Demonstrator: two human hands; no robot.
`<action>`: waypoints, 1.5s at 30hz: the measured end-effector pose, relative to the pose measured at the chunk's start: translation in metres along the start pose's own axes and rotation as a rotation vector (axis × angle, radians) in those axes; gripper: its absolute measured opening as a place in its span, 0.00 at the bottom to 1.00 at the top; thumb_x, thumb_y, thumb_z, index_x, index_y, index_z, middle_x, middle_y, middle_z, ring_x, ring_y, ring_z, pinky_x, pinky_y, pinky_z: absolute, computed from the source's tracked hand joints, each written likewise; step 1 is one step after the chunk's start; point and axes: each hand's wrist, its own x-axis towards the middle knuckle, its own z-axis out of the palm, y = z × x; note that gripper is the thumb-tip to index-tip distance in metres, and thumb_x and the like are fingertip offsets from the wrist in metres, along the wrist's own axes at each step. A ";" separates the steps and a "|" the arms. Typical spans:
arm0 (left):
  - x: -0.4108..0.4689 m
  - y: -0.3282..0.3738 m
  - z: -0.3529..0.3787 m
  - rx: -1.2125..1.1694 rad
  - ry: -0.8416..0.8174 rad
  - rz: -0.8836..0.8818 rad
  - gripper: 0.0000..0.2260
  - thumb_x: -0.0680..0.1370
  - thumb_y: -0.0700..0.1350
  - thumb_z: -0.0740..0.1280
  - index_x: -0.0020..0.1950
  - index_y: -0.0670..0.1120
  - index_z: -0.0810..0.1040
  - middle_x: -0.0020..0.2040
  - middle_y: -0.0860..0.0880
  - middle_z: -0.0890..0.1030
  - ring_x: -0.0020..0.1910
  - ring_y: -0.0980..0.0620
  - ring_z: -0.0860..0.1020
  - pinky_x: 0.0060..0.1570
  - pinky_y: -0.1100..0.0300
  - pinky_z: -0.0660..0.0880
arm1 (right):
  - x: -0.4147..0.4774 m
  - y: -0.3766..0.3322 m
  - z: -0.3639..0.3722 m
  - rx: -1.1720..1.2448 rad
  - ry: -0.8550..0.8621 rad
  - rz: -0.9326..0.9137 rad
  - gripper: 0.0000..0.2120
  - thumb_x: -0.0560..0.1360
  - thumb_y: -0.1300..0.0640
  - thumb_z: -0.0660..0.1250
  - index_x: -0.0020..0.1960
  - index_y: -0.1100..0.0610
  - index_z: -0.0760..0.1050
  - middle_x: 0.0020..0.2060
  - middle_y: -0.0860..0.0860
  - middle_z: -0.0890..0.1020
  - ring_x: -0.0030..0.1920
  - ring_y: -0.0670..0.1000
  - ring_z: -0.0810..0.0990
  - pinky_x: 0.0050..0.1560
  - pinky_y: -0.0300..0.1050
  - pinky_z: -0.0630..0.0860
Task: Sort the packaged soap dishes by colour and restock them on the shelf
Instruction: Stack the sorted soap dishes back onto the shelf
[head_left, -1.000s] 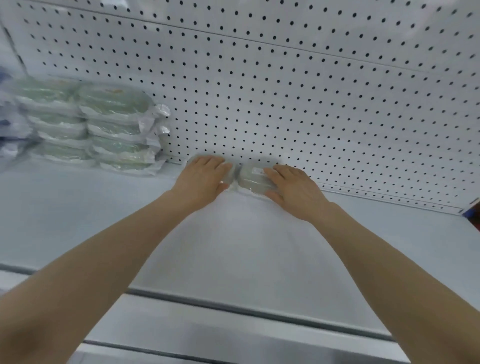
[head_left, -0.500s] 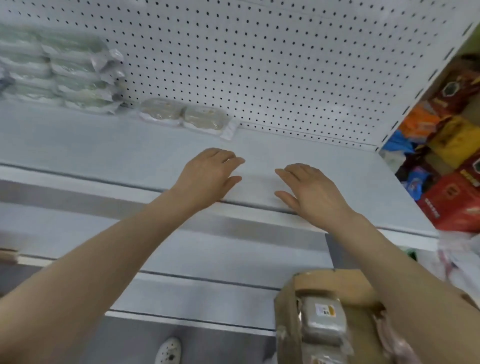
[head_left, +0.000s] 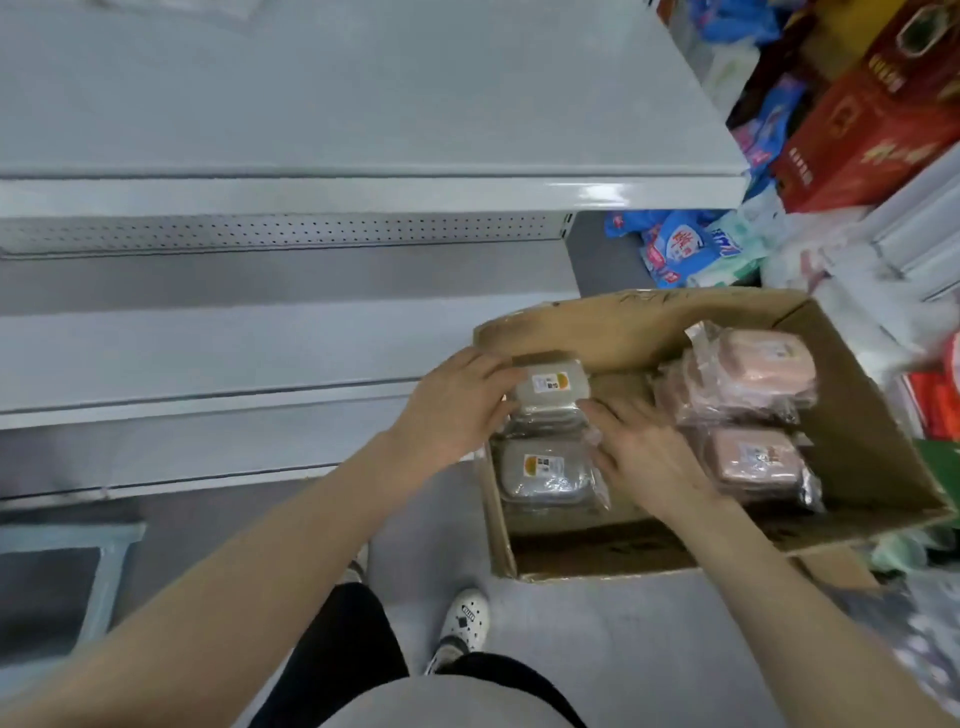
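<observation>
Several grey soap dishes (head_left: 543, 467) and pink soap dishes (head_left: 753, 374) sit colour-separated in the cardboard box (head_left: 623, 322) on the floor, so much restocking seems left. The left grip (head_left: 457, 410) pinches the top grey pack (head_left: 556, 387); the right grip (head_left: 644, 452) presses flat-fingered beside it.

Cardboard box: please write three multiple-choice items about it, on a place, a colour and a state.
1. In the cardboard box, the pink soap dishes lie: A at its left; B at its right; C under it.
2. The left hand holds a soap dish coloured: A grey; B pink; C blue.
3. The box's top is: A taped; B open; C lidded.
Key: 1 B, they stack by the right wall; 2 A, the held pack is grey; 3 B, its contents show from above.
</observation>
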 end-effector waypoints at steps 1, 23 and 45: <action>-0.003 0.002 0.013 -0.015 -0.053 0.000 0.15 0.76 0.48 0.67 0.62 0.47 0.79 0.57 0.47 0.81 0.55 0.45 0.78 0.55 0.53 0.76 | -0.007 0.001 0.013 0.030 -0.093 0.037 0.29 0.69 0.57 0.75 0.68 0.56 0.72 0.63 0.55 0.76 0.59 0.57 0.77 0.54 0.51 0.78; 0.070 0.009 0.081 0.129 -0.506 -0.099 0.28 0.78 0.52 0.66 0.75 0.47 0.63 0.71 0.46 0.66 0.68 0.44 0.67 0.65 0.49 0.70 | -0.015 0.055 0.056 0.022 -0.353 0.308 0.47 0.67 0.43 0.76 0.77 0.56 0.56 0.68 0.54 0.69 0.67 0.57 0.69 0.69 0.52 0.64; 0.089 0.025 0.058 0.132 -0.425 -0.188 0.42 0.72 0.63 0.68 0.78 0.47 0.54 0.70 0.44 0.67 0.66 0.42 0.70 0.63 0.49 0.70 | -0.018 0.074 -0.014 0.223 0.020 0.439 0.47 0.70 0.32 0.67 0.77 0.56 0.54 0.70 0.58 0.68 0.65 0.61 0.72 0.64 0.58 0.71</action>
